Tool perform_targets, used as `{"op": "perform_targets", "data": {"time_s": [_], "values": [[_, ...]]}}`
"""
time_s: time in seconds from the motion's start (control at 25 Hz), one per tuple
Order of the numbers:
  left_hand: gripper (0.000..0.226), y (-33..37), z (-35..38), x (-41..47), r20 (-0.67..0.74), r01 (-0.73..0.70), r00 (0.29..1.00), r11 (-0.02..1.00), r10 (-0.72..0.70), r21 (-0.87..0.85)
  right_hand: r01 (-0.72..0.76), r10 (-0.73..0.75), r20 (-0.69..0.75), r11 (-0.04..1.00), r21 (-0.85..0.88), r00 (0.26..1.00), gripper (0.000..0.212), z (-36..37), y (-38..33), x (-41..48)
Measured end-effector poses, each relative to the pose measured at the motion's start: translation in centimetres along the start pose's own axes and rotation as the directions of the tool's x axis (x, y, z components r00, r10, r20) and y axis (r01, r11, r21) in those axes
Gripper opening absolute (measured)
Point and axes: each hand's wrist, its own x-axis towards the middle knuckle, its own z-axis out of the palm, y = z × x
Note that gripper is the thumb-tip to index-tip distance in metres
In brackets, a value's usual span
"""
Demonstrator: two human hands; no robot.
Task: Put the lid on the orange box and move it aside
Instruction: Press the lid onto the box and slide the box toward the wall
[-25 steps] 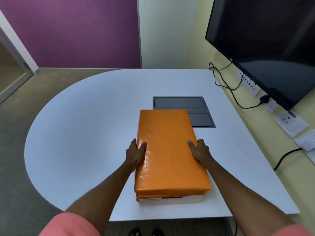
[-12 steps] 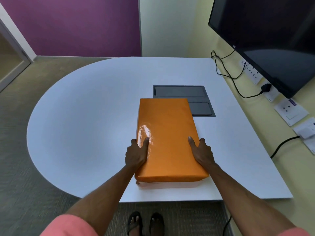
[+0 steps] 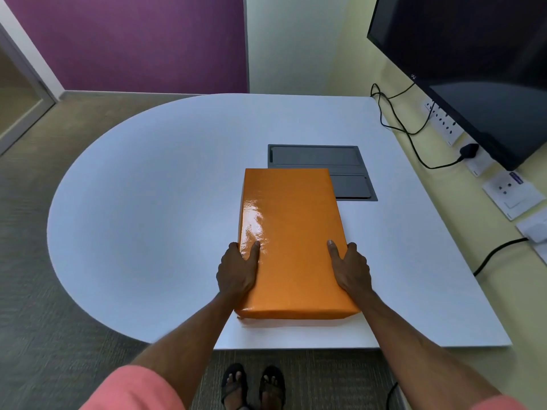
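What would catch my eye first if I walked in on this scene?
The glossy orange box, lid on, lies near the front edge of the white table. The left hand and right hand clasp its two long sides. Its far corner overlaps a grey panel set into the tabletop, and a big dark screen hangs on the wall at right.
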Motion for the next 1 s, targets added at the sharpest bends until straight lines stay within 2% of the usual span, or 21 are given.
{"op": "perform_targets", "data": {"time_s": [0.24,0.36,0.44,0.52,0.68,0.84,1.0], "values": [[0.073,-0.4,0.3,0.5,0.047,-0.006,0.999,0.998,0.003,0.062,-0.006,0.006,0.005,0.997,-0.073,1.000,0.069,0.0,0.3,0.4],[0.079,0.2,-0.3,1.7,0.039,-0.014,0.999,0.996,0.011,0.092,0.083,-0.088,-0.020,0.977,-0.199,0.996,0.075,-1.0,-0.6,1.4],[0.085,1.3,-0.7,3.1,0.012,-0.066,0.998,0.990,0.065,0.123,0.160,-0.169,-0.024,0.962,-0.220,0.985,0.077,-1.7,-2.1,2.7],[0.090,2.9,-1.1,5.1,0.052,-0.168,0.986,0.972,0.161,0.163,0.231,-0.229,0.032,0.950,-0.209,0.973,0.081,-2.2,-4.0,4.3],[0.096,6.3,-1.5,9.1,0.233,-0.375,0.921,0.869,0.311,0.323,0.330,-0.290,0.181,0.905,-0.267,0.940,0.090,-2.1,-7.8,6.9],[0.097,6.5,-1.0,10.8,0.327,-0.392,0.903,0.842,0.277,0.370,0.348,-0.260,0.272,0.867,-0.357,0.927,0.093,-1.2,-9.6,8.3],[0.090,6.4,-0.5,11.2,0.273,-0.394,0.912,0.842,0.307,0.370,0.344,-0.232,0.297,0.841,-0.417,0.926,0.094,-0.6,-9.8,9.0]]}}
